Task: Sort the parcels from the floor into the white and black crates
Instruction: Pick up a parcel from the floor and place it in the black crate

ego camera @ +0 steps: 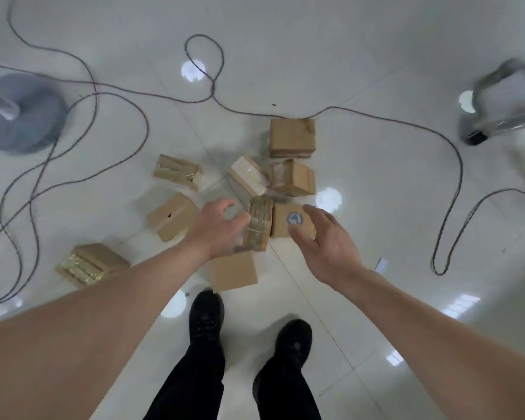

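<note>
Several brown cardboard parcels lie scattered on the white tiled floor. My left hand [217,228] hovers with loosely spread fingers just left of a tape-wrapped parcel [258,227]. My right hand [322,237] is above a parcel with a round blue sticker [288,221], its fingers relaxed and empty. A plain parcel [234,271] lies under my left wrist. Other parcels sit at the far side [292,137], centre [293,178] and left [176,171], [172,216], [91,263]. No crates are visible.
Long cables [146,122] snake across the floor on the left and right [455,189]. A round grey stand base [25,113] is at the left. A wheeled metal frame [503,107] stands at the right. My two black shoes [206,316] are below the parcels.
</note>
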A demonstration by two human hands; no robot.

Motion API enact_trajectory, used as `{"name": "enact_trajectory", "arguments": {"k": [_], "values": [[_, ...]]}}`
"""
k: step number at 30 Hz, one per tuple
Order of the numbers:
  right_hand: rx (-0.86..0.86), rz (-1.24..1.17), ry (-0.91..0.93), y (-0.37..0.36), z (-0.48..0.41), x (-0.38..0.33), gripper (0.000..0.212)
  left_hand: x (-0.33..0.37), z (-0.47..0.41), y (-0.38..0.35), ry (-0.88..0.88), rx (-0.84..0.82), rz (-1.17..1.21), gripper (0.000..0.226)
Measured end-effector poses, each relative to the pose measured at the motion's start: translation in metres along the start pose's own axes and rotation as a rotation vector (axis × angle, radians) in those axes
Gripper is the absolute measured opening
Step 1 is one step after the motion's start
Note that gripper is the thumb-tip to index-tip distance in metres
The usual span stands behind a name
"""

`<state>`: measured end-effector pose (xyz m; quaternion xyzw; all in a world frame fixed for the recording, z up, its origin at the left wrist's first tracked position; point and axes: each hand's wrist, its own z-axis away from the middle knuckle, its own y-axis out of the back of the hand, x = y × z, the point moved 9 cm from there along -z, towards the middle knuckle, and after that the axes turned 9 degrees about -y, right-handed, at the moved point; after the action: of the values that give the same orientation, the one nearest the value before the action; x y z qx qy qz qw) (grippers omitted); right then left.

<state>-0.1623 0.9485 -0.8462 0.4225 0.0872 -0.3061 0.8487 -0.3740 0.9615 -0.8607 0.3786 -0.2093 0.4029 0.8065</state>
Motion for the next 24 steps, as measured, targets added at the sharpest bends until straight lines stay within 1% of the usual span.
{"name": "enact_trajectory", "arguments": {"k": [2,3,5,6,7,9,12,14,16,18,19,20,22,24], "values": [[-0.03,0.017,0.004,-0.038,-0.036,0.004,0.059,-0.032,-0.032,-0.017,0.017,-0.008,0.017,0.055],[-0.043,0.015,-0.001,-0.056,-0.052,0.007,0.059,-0.047,-0.048,-0.026,0.022,-0.01,0.034,0.049],[-0.066,0.008,-0.017,-0.092,-0.085,0.016,0.054,-0.077,-0.077,-0.045,0.043,-0.028,0.043,0.021],[-0.074,0.003,-0.027,-0.109,-0.099,0.021,0.051,-0.091,-0.09,-0.057,0.055,-0.049,0.041,0.016],[-0.078,-0.004,-0.038,-0.125,-0.113,0.027,0.048,-0.103,-0.102,-0.068,0.07,-0.073,0.049,0.017],[-0.081,-0.034,-0.063,-0.154,-0.137,0.037,0.045,-0.123,-0.121,-0.087,0.084,-0.094,0.091,0.025],[-0.09,-0.111,-0.114,-0.19,-0.165,0.053,0.046,-0.146,-0.143,-0.112,0.091,-0.095,0.187,0.037],[-0.105,-0.211,-0.138,-0.207,-0.175,0.058,0.046,-0.154,-0.15,-0.123,0.117,-0.093,0.293,0.036],[-0.091,-0.424,-0.187,-0.215,-0.177,0.061,0.047,-0.154,-0.154,-0.125,0.127,-0.047,0.426,0.032],[-0.108,-0.783,-0.339,-0.226,-0.176,0.069,0.053,-0.147,-0.161,-0.123,0.034,-0.021,0.48,0.039],[-0.131,-0.913,-0.42,-0.236,-0.176,0.076,0.053,-0.145,-0.162,-0.121,-0.009,-0.024,0.462,0.043],[-0.149,-0.952,-0.469,-0.243,-0.175,0.079,0.054,-0.148,-0.161,-0.121,-0.03,-0.045,0.412,0.044],[-0.152,-0.851,-0.522,-0.252,-0.171,0.086,0.058,-0.159,-0.162,-0.121,-0.066,-0.084,0.3,0.04],[-0.104,-0.759,-0.557,-0.253,-0.17,0.096,0.051,-0.174,-0.166,-0.112,-0.074,-0.041,0.273,0.032]]}}
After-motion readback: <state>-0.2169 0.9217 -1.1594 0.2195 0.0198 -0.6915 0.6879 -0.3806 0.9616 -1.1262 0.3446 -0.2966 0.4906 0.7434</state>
